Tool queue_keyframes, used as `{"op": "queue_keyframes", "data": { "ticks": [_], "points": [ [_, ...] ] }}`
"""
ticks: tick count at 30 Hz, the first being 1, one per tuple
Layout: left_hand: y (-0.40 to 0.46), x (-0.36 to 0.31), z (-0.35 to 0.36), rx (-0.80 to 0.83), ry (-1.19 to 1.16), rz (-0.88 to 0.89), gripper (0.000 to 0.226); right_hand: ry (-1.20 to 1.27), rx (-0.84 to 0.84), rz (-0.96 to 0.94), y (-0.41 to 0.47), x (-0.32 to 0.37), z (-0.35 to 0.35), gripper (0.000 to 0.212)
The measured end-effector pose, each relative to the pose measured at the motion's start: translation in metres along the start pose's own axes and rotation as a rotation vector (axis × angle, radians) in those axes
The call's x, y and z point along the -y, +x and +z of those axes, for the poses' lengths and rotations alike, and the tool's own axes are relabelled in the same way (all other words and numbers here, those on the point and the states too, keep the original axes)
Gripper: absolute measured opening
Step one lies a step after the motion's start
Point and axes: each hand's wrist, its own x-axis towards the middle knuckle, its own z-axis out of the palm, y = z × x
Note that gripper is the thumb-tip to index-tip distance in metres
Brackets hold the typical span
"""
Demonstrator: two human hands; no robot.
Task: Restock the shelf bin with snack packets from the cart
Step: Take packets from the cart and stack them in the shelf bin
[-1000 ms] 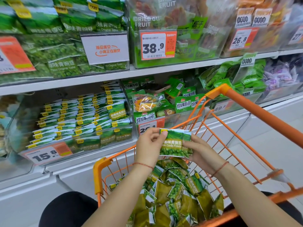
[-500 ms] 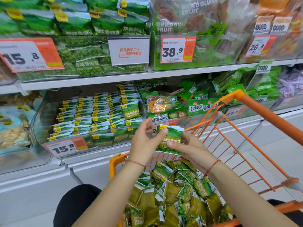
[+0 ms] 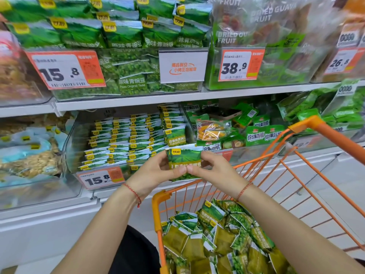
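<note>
A small stack of green pea snack packets (image 3: 184, 159) is pinched between both hands, upright, just in front of the clear shelf bin (image 3: 73, 135). My left hand (image 3: 158, 171) grips the stack's left side and my right hand (image 3: 213, 171) grips its right side, thumbs meeting over the front. The bin, on the lower shelf, holds several neat rows of the same packets (image 3: 126, 139) behind a 15.8 price tag (image 3: 100, 177). Below my arms, the orange wire cart (image 3: 158, 210) is piled with loose packets (image 3: 221, 238).
A bin of mixed dried-fruit packs (image 3: 227, 131) sits right of the target bin. The upper shelf (image 3: 138, 99) carries green pea bags and dried guava bags. The cart's orange handle (image 3: 335, 135) rises at the right. A white base panel (image 3: 49, 224) lies below the shelves.
Both hands have lifted the packets up and left from over the cart toward the bin's front right corner. The view has shifted left and closer to the shelf.
</note>
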Motion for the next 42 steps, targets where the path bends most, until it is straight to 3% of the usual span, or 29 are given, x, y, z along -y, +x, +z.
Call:
{"op": "queue_keyframes", "data": {
  "ticks": [3, 5, 7, 11, 15, 18, 27, 31, 34, 42],
  "points": [
    [0.012, 0.002, -0.008, -0.033, -0.013, -0.063, 0.061, 0.05, 0.054, 0.074, 0.008, 0.002, 0.0, 0.009],
    [0.025, 0.0, -0.017, -0.111, 0.033, -0.08, 0.093, 0.121, 0.031, 0.125, 0.014, -0.002, -0.004, 0.037],
    [0.042, -0.006, -0.026, -0.21, 0.077, -0.071, 0.108, 0.114, -0.078, 0.103, 0.021, -0.007, -0.008, 0.04],
    [0.072, -0.007, -0.024, -0.256, 0.238, -0.074, 0.088, 0.102, -0.182, 0.129, 0.029, -0.022, -0.015, 0.033],
    [0.091, 0.008, -0.014, -0.303, 0.447, -0.125, 0.087, 0.069, -0.182, 0.123, 0.03, -0.033, -0.015, 0.026],
    [0.093, 0.013, -0.01, -0.399, 0.661, -0.07, 0.083, 0.036, -0.165, 0.126, 0.031, -0.041, -0.013, 0.022],
    [0.079, 0.009, -0.013, -0.34, 0.617, -0.046, 0.104, -0.006, -0.178, 0.087, 0.031, -0.043, -0.01, 0.021],
    [0.076, 0.012, -0.006, -0.438, 0.795, -0.089, 0.094, -0.127, -0.139, 0.035, 0.033, -0.041, -0.006, 0.025],
    [0.082, 0.01, 0.0, -0.365, 0.97, -0.17, 0.081, -0.179, -0.053, 0.002, 0.04, -0.035, 0.002, 0.03],
    [0.103, 0.006, -0.012, -0.235, 0.816, -0.205, 0.07, -0.462, 0.054, -0.046, 0.059, -0.024, 0.02, 0.042]
  ]
}}
